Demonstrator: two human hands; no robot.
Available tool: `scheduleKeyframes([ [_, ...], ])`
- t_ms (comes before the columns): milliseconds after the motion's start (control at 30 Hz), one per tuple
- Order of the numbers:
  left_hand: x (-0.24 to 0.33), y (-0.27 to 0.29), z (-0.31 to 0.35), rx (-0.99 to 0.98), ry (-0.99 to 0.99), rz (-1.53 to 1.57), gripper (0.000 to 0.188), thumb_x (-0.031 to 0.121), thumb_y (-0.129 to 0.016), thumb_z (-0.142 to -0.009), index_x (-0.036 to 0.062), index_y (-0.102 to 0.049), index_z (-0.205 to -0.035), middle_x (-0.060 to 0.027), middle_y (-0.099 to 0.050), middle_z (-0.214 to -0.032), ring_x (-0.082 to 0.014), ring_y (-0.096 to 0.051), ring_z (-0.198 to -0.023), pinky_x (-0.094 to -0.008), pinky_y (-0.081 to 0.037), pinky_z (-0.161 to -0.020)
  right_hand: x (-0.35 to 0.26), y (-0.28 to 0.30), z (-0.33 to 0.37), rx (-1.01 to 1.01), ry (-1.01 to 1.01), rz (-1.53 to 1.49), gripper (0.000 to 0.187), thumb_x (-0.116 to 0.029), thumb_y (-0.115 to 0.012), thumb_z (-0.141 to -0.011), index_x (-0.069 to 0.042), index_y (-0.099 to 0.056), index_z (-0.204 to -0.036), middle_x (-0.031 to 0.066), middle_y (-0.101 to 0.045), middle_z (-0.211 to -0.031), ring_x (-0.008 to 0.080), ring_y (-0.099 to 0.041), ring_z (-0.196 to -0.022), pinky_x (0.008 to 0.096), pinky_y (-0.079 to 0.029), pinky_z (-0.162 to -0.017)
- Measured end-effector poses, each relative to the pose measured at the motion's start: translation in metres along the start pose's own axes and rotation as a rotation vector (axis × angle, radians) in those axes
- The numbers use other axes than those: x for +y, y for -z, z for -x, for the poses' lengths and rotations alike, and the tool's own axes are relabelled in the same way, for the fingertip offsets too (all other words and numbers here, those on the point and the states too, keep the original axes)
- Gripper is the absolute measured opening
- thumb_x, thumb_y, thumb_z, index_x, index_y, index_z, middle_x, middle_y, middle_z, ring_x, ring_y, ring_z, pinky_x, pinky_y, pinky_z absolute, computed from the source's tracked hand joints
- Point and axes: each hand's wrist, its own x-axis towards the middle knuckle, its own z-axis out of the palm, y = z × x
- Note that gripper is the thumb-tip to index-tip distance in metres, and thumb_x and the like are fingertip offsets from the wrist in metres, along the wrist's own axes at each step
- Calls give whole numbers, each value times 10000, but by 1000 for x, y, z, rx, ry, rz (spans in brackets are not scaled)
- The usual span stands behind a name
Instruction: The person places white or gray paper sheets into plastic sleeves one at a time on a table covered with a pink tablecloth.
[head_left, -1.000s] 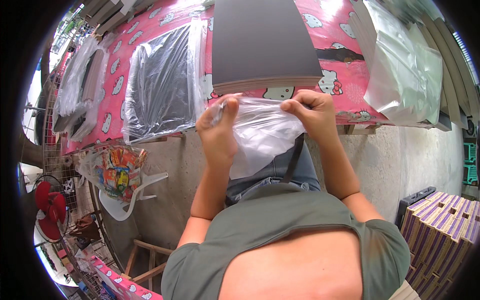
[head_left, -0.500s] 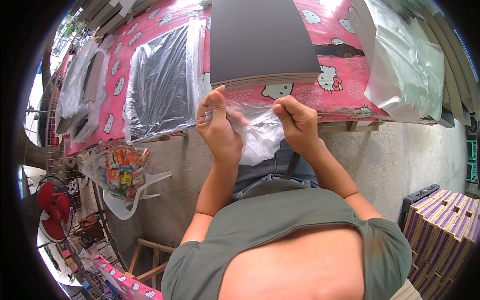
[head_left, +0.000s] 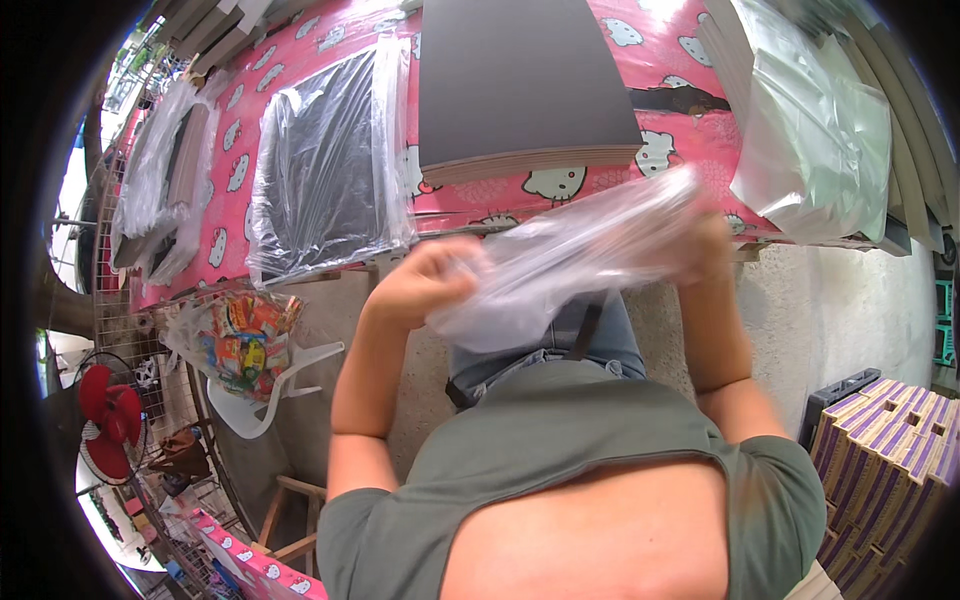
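A clear plastic bag (head_left: 575,262) is stretched out between my two hands, in front of the table's near edge. My left hand (head_left: 430,282) is closed on its left end, thumb side up. My right hand (head_left: 706,248) grips the other end, higher and farther right; motion smears it, and the plastic partly covers its fingers. Just beyond the bag lies a neat stack of dark grey flat boards (head_left: 525,85), front edges toward me. To its left, a dark board wrapped in clear plastic (head_left: 330,165) lies flat.
The table has a pink patterned cover (head_left: 470,195). More plastic bags (head_left: 815,140) lie over boards at the right. Below on the left are a white plastic chair (head_left: 245,415) with a bag of colourful packets (head_left: 245,340) and a red fan (head_left: 108,420). Stacked cartons (head_left: 885,470) stand lower right.
My hands have moved apart, the left one left and down, the right one well to the right. The bag, bunched up before, is now drawn out long between them.
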Motion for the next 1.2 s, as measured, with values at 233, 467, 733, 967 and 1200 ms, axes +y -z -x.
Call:
scheduleKeyframes([
  [233, 5, 24, -9, -445, -632, 623, 475, 406, -470, -866, -5, -493, -1103, -142, -606, -898, -255, -591, -839, -434, -437, -804, 17, 36, 4, -553, 50, 73, 212, -179, -635, -765, 2, -627, -874, 53, -618, -791, 149, -575, -683, 277, -458, -646],
  [467, 13, 36, -10, -239, -79, -616, 347, 320, -711, -695, 5, -619, -811, -57, -613, -712, -155, -580, -644, -284, -442, -595, 16, 28, 11, 254, -143, -76, 240, -214, -629, -766, -3, -623, -879, 143, -607, -880, 198, -587, -809, 342, -463, -778],
  [733, -26, 69, -20, -813, -613, 805, 612, 522, -501, -809, 38, -484, -1183, -76, -575, -749, -191, -587, -694, -365, -491, -669, 24, 28, 21, -90, 46, -450, 183, -178, -652, -760, 4, -633, -766, 45, -590, -676, 165, -565, -579, 279, -471, -597],
  [967, -21, 52, 1, -133, 62, -444, 234, 128, -697, -687, 7, -631, -876, -46, -587, -763, -88, -507, -656, -255, -407, -604, -23, 32, 32, 515, 0, -516, 201, -68, -597, -777, 44, -578, -943, 201, -607, -939, 295, -624, -859, 408, -516, -749],
  [1200, -5, 38, -26, 397, -454, 626, 343, 286, -452, -909, -12, -522, -1065, -132, -575, -1034, -210, -562, -944, -352, -456, -843, -9, 58, 17, 685, -243, 280, 387, -149, -711, -710, -14, -553, -1037, 23, -591, -842, 122, -567, -733, 242, -446, -623],
])
